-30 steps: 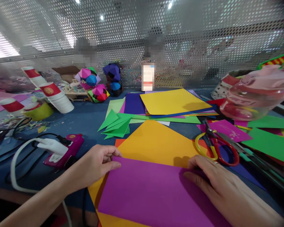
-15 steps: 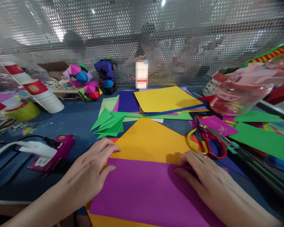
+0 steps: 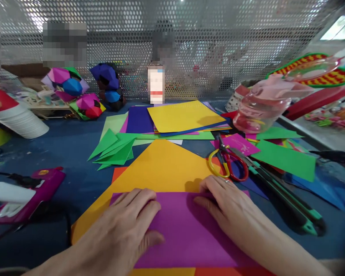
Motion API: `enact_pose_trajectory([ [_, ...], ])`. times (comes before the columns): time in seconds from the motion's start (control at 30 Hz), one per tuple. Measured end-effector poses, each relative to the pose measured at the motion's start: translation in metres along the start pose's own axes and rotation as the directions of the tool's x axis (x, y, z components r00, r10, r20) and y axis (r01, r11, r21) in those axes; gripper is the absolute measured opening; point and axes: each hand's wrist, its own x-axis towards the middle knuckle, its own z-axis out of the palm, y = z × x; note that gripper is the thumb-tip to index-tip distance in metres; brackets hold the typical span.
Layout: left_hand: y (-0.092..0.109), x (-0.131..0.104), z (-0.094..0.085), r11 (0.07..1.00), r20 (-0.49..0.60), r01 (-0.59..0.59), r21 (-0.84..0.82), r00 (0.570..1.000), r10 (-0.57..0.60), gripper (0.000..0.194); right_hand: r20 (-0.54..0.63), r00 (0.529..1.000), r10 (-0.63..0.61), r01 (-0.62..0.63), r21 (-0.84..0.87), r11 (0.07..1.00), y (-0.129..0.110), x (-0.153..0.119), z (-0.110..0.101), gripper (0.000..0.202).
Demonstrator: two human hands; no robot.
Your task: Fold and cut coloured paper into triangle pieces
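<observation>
A smooth, matte purple sheet [image 3: 178,226] lies flat right in front of the person, on top of a larger orange-yellow sheet [image 3: 161,165], its long axis running left to right and its straight far edge facing a perforated metal panel [image 3: 126,46]. The left hand [image 3: 120,226] rests palm down over the left part of the purple, fingers loosely bent and side by side, thumb standing apart from them. The right hand [image 3: 227,209] sits at the far edge towards the right, thumb on the paper and forefinger curled beside it; from here I can't tell whether the two are pinching it. The orange-yellow sheet pokes out beyond as a broad pointed corner, aimed away from the person. Just past its left slope lie crisp, sharp-tipped green paper pieces [image 3: 115,149], and near its right slope are scissors [image 3: 224,148] with yellow and red handles, beside a long green-and-black cutter [image 3: 284,199]. Farther back on the blue tabletop [image 3: 66,142] are a stack of coloured sheets [image 3: 184,117], faceted paper balls [image 3: 71,87] and a see-through pink pot [image 3: 260,109]
</observation>
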Motion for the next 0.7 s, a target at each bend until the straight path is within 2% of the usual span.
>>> enact_pose_trajectory([
  [0.1,0.004,0.005,0.01,0.993,-0.065,-0.073,0.092,0.995,0.079,0.047,0.021,0.999,0.027,-0.027,-0.003,1.0,-0.001,-0.001,0.0,0.014],
  [0.23,0.002,0.0,0.021,0.976,-0.087,-0.129,0.174,0.985,0.146,0.046,0.078,0.994,0.076,-0.076,0.007,0.997,-0.003,-0.002,-0.001,0.014],
  [0.37,0.003,-0.003,0.028,0.975,-0.081,-0.205,0.08,0.974,0.211,0.058,0.153,0.982,0.11,-0.116,0.029,0.993,-0.006,0.0,-0.005,0.012],
  [0.47,0.003,-0.003,0.033,0.979,-0.071,-0.202,-0.027,0.977,0.2,0.071,0.169,0.977,0.129,-0.134,0.021,0.991,-0.008,0.002,-0.008,0.011],
  [0.57,0.002,-0.002,0.038,0.977,-0.078,-0.196,-0.082,0.979,0.19,0.071,0.17,0.976,0.132,-0.137,0.018,0.99,-0.009,0.003,-0.01,0.009],
  [0.7,0.004,-0.001,0.041,0.977,-0.12,-0.209,-0.038,0.972,0.203,0.067,0.106,0.992,0.072,-0.07,-0.02,0.997,-0.008,-0.001,-0.007,0.005],
])
